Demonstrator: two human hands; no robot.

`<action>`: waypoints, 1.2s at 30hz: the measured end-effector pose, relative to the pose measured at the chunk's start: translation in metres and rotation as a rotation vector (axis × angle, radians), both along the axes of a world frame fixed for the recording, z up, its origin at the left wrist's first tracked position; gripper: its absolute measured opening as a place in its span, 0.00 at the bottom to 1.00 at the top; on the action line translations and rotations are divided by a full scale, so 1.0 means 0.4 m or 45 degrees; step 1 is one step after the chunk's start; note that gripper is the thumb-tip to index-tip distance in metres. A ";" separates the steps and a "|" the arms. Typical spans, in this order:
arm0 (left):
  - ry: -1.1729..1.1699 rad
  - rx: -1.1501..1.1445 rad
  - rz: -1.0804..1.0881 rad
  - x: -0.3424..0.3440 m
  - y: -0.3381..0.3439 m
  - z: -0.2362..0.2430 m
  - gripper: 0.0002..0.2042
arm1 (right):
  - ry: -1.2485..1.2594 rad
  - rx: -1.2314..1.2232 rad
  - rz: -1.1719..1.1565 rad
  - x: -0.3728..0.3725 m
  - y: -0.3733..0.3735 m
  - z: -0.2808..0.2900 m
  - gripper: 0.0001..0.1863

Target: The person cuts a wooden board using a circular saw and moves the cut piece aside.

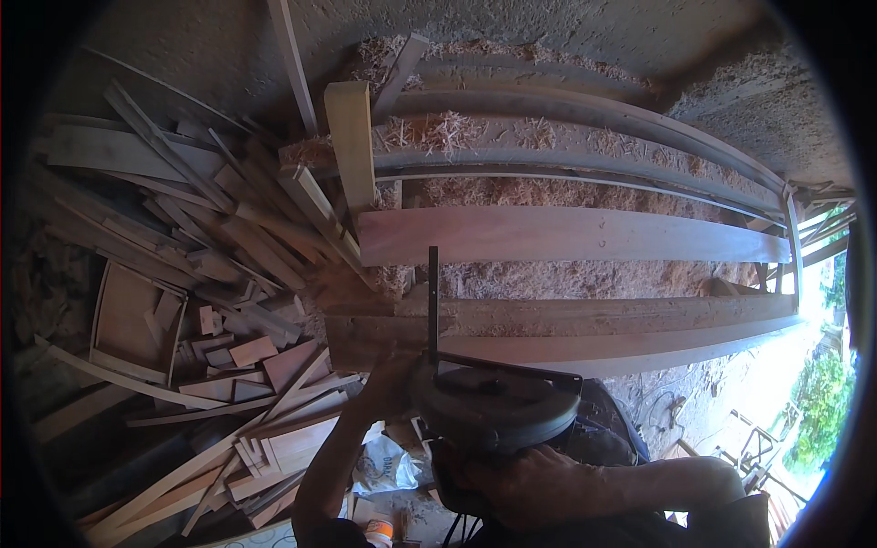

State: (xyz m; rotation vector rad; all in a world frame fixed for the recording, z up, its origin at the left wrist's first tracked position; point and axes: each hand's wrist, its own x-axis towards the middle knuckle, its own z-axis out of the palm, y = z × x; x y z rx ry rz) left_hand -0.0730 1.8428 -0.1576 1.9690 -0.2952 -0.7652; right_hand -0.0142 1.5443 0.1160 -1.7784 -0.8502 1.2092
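A dark rounded power tool that looks like a circular saw (pixel 498 406) is in front of me, with a thin black L-shaped bar (pixel 434 301) reaching forward from it. My right hand (pixel 539 479) is wrapped round its rear part. Beside the saw's left side, near the end of the nearest plank (pixel 585 352), is my left hand (pixel 395 379); its fingers are in shadow and partly hidden. Farther off, a wide pinkish board (pixel 575 234) lies across the bench.
Long bench beams (pixel 594 315) run left to right, strewn with wood shavings (pixel 448 132). An upright wooden post (pixel 351 142) rises at their left end. Offcuts (pixel 251 352) and long boards pile up at left. A white bag (pixel 384 464) and an orange-and-white tub (pixel 377 530) lie below.
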 end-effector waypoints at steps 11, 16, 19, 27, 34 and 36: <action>-0.291 0.152 -0.114 0.038 -0.008 0.085 0.36 | -0.082 -0.049 0.082 0.012 0.017 0.027 0.35; -0.260 0.154 -0.138 0.043 -0.007 0.094 0.37 | -0.070 -0.035 0.036 -0.005 0.019 0.012 0.33; -0.252 0.121 -0.112 0.037 -0.003 0.089 0.38 | 0.039 -0.095 0.093 0.009 0.022 0.025 0.27; -0.284 0.104 -0.101 0.043 -0.002 0.097 0.39 | -0.006 -0.027 0.016 0.022 0.031 0.040 0.31; -0.318 0.072 -0.070 0.031 0.004 0.069 0.38 | 0.048 -0.077 0.036 0.030 0.035 0.051 0.31; -0.313 0.060 -0.077 0.032 0.003 0.067 0.38 | 0.035 -0.048 0.026 0.023 0.035 0.042 0.31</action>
